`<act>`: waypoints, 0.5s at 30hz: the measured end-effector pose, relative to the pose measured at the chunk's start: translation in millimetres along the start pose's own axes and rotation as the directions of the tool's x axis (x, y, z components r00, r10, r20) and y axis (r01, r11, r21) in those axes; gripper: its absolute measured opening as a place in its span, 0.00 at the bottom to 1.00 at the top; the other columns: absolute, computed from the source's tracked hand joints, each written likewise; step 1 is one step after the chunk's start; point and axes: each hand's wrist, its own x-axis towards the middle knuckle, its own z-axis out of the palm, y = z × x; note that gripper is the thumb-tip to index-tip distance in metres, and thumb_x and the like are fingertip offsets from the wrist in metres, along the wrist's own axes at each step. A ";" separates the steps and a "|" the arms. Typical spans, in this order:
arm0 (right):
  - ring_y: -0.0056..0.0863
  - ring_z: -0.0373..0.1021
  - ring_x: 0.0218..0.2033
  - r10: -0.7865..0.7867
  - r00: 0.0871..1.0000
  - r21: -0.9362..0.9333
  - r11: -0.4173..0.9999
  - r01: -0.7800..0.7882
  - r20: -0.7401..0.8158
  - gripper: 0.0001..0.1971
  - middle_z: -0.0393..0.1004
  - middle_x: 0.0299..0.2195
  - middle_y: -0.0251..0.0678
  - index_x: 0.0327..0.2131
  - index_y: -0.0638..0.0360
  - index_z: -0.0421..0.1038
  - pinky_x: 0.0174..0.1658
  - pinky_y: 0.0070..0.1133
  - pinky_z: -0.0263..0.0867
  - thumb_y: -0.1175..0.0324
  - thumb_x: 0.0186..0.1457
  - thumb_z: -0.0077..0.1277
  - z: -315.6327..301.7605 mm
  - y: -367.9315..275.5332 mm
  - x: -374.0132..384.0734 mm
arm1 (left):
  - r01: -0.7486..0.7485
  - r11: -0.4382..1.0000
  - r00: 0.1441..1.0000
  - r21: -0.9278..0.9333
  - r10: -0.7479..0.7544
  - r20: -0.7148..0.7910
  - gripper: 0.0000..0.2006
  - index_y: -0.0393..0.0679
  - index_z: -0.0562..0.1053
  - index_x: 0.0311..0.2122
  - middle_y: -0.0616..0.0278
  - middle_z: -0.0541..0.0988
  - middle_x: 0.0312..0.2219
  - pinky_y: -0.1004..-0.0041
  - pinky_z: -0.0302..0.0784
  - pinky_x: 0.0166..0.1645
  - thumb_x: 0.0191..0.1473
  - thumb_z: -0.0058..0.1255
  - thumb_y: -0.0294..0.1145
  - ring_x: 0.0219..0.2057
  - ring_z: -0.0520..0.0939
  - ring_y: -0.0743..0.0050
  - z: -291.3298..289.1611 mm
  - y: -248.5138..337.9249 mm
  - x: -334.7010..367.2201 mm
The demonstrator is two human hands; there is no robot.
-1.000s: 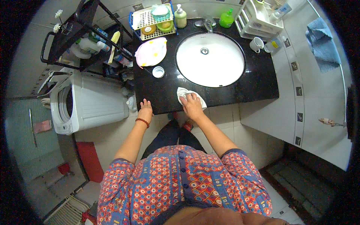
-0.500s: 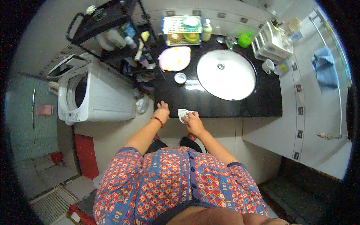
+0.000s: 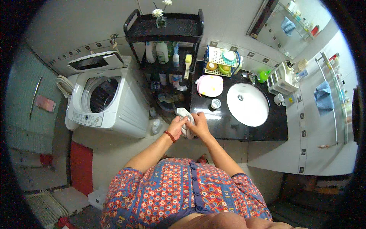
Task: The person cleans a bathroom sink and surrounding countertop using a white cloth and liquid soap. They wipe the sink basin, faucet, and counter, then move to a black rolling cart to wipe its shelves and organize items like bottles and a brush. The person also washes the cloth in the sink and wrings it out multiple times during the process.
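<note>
In front of the black counter's left end, my two hands meet on a white cloth (image 3: 183, 112). My left hand (image 3: 176, 127), with a red bead bracelet at the wrist, has its fingers closed on the cloth's left side. The cloth's other side is gripped by my right hand (image 3: 199, 125). Part of the cloth is bunched up and hidden by the fingers. Just beyond my right hand, a small white cup (image 3: 215, 103) stands on the black counter (image 3: 232, 133). A pink and white pouch (image 3: 210, 86) lies farther back.
An oval white sink (image 3: 249, 110) is set in the counter, with a white mug (image 3: 279, 99) and drawer unit (image 3: 281, 82) at its right. A black shelf cart (image 3: 167, 34) stands ahead, and an open top-loading washing machine (image 3: 127, 110) at the left.
The view has swung left and up. My left hand has come off the counter edge to join my right on the cloth, which is now lifted between both hands.
</note>
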 end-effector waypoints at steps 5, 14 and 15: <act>0.26 0.69 0.35 0.295 0.913 0.771 0.496 -0.399 0.283 0.17 0.72 0.32 0.35 0.41 0.60 0.69 0.41 0.22 0.63 0.65 0.48 0.56 15.4 -62.7 30.8 | -0.400 0.831 0.906 0.388 0.423 0.027 0.10 0.38 0.70 0.40 0.65 0.77 0.33 0.76 0.71 0.39 0.57 0.47 0.33 0.33 0.75 0.81 -18.2 65.1 -17.3; 0.22 0.65 0.45 0.373 0.925 0.794 0.539 -0.281 0.074 0.20 0.68 0.45 0.35 0.50 0.58 0.65 0.44 0.21 0.63 0.63 0.55 0.50 -32.2 -63.8 66.5 | -0.410 0.825 0.911 0.389 0.351 0.217 0.16 0.37 0.68 0.45 0.64 0.76 0.38 0.77 0.71 0.43 0.61 0.42 0.41 0.39 0.74 0.81 -13.0 147.7 -19.5; 0.23 0.63 0.48 0.318 0.941 0.838 0.479 -0.263 0.114 0.24 0.64 0.49 0.36 0.54 0.57 0.60 0.47 0.23 0.62 0.61 0.55 0.50 -39.4 -75.2 72.0 | -0.426 0.839 0.894 0.339 0.333 0.299 0.18 0.38 0.67 0.48 0.64 0.74 0.41 0.77 0.69 0.47 0.61 0.40 0.41 0.42 0.73 0.80 -3.9 163.7 -27.0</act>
